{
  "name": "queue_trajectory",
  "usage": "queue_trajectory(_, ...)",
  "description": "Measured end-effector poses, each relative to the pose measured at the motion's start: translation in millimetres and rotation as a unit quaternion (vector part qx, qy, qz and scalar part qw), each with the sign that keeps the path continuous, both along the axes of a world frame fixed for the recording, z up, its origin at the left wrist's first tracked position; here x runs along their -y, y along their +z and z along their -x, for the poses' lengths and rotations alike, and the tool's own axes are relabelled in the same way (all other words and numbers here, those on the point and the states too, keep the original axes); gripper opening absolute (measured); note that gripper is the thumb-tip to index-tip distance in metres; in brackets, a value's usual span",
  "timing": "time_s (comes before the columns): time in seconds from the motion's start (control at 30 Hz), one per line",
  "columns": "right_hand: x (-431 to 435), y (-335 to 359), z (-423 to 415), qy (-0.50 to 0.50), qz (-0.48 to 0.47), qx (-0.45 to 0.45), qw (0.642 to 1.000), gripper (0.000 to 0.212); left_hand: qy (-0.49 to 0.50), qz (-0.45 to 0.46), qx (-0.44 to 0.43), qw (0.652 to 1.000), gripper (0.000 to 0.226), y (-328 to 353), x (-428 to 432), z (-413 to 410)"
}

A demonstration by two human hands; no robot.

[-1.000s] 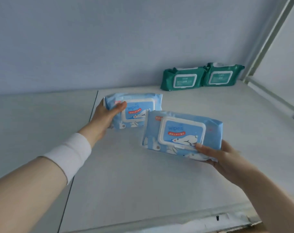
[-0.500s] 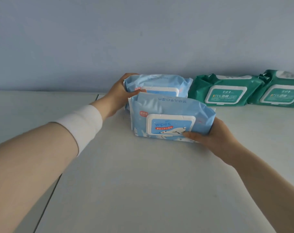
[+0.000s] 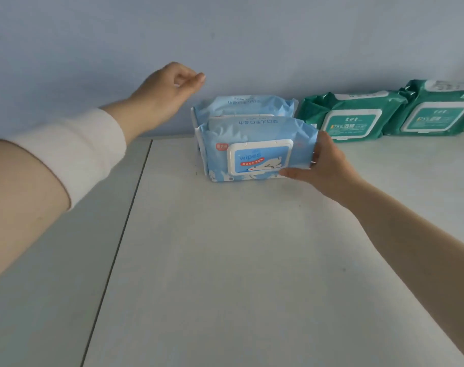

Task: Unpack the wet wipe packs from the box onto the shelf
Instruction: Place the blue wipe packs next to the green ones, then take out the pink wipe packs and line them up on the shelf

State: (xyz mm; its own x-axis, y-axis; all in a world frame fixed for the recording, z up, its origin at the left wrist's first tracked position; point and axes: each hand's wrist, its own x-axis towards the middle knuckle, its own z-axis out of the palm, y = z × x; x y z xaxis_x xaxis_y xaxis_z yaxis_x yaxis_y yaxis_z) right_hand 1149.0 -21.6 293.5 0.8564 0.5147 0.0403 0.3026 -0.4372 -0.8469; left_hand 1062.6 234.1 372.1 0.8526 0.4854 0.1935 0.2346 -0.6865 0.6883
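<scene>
Wet wipe packs, blue, quantity two, stand on edge one behind the other on the white shelf (image 3: 225,260), near the pale blue wall (image 3: 225,35). Front blue pack (image 3: 252,152): white flip lid facing the camera, printed "wipes" above a red band of small characters too small to read and a polar bear drawing; a small orange-red tag sits at the upper left, and a line of inverted characters runs along the top. Rear blue pack (image 3: 241,105): touching the front one, mostly hidden, with similar inverted print. Right hand (image 3: 329,165): grips the front pack's right end, thumb on its lower face. Left hand (image 3: 167,94): raised above and left of the packs, fingers loosely curled, holding nothing; white sleeve (image 3: 74,152) on the forearm. Green packs, two (image 3: 350,120) (image 3: 437,112): just right of the blue ones, against the wall, labels reading "75%".
</scene>
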Motion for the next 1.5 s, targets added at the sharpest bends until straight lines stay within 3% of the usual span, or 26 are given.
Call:
queue_trajectory(0.1, 16, 22, 25, -0.019, 0.115, 0.075, 0.99, 0.09, -0.036, -0.275, -0.056, 0.959, 0.05, 28, 25, 21)
queue_trajectory(0.17, 31, 37, 46, -0.019, 0.237, 0.137, 0.962, 0.088, -0.069, -0.372, -0.136, 0.916, 0.058, 38, 49, 33)
queue_trajectory(0.33, 88, 59, 97, -0.004, 0.504, 0.16, 0.849, 0.074, -0.16, -0.446, -0.357, 0.805, 0.071, 41, 137, 63)
queue_trajectory(0.57, 207, 98, 182, -0.014, 0.586, 0.031, 0.809, 0.076, -0.307, -0.499, -0.39, 0.71, 0.074, 35, 291, 100)
queue_trajectory(0.73, 353, 102, 257, -0.069, 0.584, -0.044, 0.808, 0.068, -0.429, -0.45, -0.379, 0.685, 0.071, 28, 447, 127)
queue_trajectory(0.9, 535, 54, 353, -0.13, 0.557, -0.15, 0.807, 0.06, -0.568, -0.47, -0.322, 0.593, 0.071, -22, 630, 173)
queue_trajectory(0.97, 602, 19, 391, -0.169, 0.548, -0.234, 0.785, 0.06, -0.602, -0.47, -0.314, 0.564, 0.068, -54, 694, 197)
queue_trajectory(1.07, 669, -36, 428, -0.185, 0.535, -0.319, 0.76, 0.056, -0.635, -0.453, -0.341, 0.525, 0.065, -111, 762, 231)
queue_trajectory(1.2, 715, -89, 447, -0.151, 0.546, -0.36, 0.742, 0.064, -0.659, -0.439, -0.383, 0.475, 0.071, -182, 810, 253)
queue_trajectory(1.3, 746, -127, 437, -0.119, 0.545, -0.381, 0.737, 0.06, -0.665, -0.4, -0.423, 0.468, 0.069, -225, 830, 256)
queue_trajectory(1.5, 784, -201, 415, -0.063, 0.53, -0.407, 0.741, 0.066, -0.62, -0.218, -0.538, 0.528, 0.064, -304, 845, 257)
